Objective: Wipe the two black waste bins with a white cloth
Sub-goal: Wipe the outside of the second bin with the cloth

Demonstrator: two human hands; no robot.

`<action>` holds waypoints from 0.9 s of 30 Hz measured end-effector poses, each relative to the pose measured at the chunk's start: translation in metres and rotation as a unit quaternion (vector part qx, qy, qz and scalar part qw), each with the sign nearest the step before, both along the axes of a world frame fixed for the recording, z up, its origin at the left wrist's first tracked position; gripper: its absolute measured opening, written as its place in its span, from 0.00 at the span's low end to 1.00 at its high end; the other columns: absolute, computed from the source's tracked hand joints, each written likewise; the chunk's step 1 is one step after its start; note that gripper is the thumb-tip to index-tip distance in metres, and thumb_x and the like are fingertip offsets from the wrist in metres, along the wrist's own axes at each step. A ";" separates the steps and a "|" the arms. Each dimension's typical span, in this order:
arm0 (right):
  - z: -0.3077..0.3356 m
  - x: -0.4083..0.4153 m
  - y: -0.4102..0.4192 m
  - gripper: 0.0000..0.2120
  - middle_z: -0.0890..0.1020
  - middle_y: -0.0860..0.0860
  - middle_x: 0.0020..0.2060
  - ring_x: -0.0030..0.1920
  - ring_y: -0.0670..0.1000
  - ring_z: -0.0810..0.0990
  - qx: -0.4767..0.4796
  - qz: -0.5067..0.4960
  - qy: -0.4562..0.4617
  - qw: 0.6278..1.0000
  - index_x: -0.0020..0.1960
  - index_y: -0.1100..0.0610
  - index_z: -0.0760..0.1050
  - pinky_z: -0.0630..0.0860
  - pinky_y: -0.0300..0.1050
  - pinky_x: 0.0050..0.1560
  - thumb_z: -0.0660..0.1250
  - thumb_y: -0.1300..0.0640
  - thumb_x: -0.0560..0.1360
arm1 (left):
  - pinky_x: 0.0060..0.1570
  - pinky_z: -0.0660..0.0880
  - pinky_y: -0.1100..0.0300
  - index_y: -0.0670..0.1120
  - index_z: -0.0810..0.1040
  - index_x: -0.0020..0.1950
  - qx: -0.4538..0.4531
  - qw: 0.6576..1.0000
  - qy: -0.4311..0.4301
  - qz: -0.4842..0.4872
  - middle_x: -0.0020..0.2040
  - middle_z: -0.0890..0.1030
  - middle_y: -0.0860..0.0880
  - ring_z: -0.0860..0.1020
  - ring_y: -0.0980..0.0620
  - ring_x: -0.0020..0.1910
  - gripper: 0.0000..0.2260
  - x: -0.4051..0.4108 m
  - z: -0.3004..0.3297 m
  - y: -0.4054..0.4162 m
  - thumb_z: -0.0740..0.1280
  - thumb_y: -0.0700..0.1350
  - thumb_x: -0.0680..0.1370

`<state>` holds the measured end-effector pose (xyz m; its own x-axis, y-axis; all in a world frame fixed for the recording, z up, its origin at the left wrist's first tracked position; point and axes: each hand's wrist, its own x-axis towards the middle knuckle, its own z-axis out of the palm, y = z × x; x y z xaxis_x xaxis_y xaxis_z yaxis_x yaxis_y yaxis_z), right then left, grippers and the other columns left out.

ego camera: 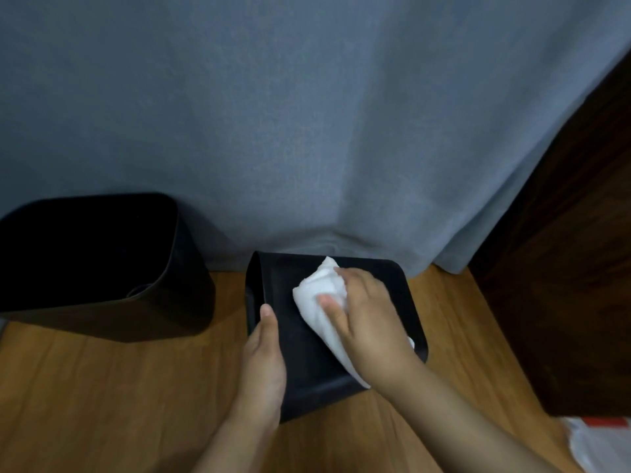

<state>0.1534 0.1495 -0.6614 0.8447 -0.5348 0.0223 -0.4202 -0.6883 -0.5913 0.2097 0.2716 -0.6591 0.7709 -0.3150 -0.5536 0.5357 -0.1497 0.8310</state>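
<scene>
Nearest you, your left hand (263,363) braces the near left side of a black waste bin (300,353) that seems to lie on its side on the wooden floor (102,387); the thumb lies straight along the upper face, and the fingers are hidden, so you cannot tell how firmly it grips. Just beyond, your right hand (362,315) presses a bunched white cloth (321,288) onto that upper face, fingers curled round the cloth. If you push hard sideways, the light bin could slide or roll out from under the bracing hand. The cloth's loose tail under your wrist could drag on the floor and pick up dirt. Further left, apart, a second black bin (102,268) stands upright. Behind both hangs a grey curtain (307,114), which a wide stroke could snag.
</scene>
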 end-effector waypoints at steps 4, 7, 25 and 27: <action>-0.002 -0.013 0.005 0.54 0.50 0.50 0.75 0.74 0.50 0.50 -0.011 0.067 0.067 0.995 0.77 0.50 0.48 0.53 0.47 0.74 0.37 0.19 0.61 | 0.67 0.68 0.56 0.53 0.75 0.66 0.008 1.000 -0.019 -0.007 0.60 0.78 0.56 0.75 0.56 0.61 0.26 -0.002 0.000 0.000 0.52 0.65 0.76; -0.002 -0.016 0.002 0.45 0.62 0.47 0.72 0.69 0.48 0.59 -0.013 0.062 0.040 0.997 0.76 0.50 0.54 0.60 0.46 0.71 0.48 0.25 0.66 | 0.67 0.70 0.54 0.50 0.75 0.68 0.003 1.000 -0.009 0.002 0.63 0.79 0.53 0.76 0.53 0.64 0.30 -0.003 -0.004 0.000 0.53 0.66 0.75; -0.006 0.019 0.046 0.26 0.74 0.51 0.53 0.43 0.52 0.75 -0.170 0.001 -0.015 0.985 0.68 0.46 0.67 0.75 0.48 0.39 0.59 0.43 0.71 | 0.64 0.74 0.49 0.56 0.81 0.55 -0.005 0.999 -0.001 0.033 0.52 0.86 0.55 0.82 0.53 0.56 0.18 -0.008 -0.011 0.001 0.52 0.59 0.82; -0.010 0.019 0.040 0.26 0.74 0.51 0.50 0.42 0.52 0.74 -0.175 -0.008 -0.003 0.984 0.67 0.45 0.68 0.74 0.48 0.38 0.59 0.45 0.69 | 0.66 0.72 0.49 0.55 0.80 0.55 0.003 0.999 0.002 0.037 0.53 0.85 0.54 0.81 0.54 0.58 0.18 -0.010 -0.010 0.000 0.53 0.59 0.81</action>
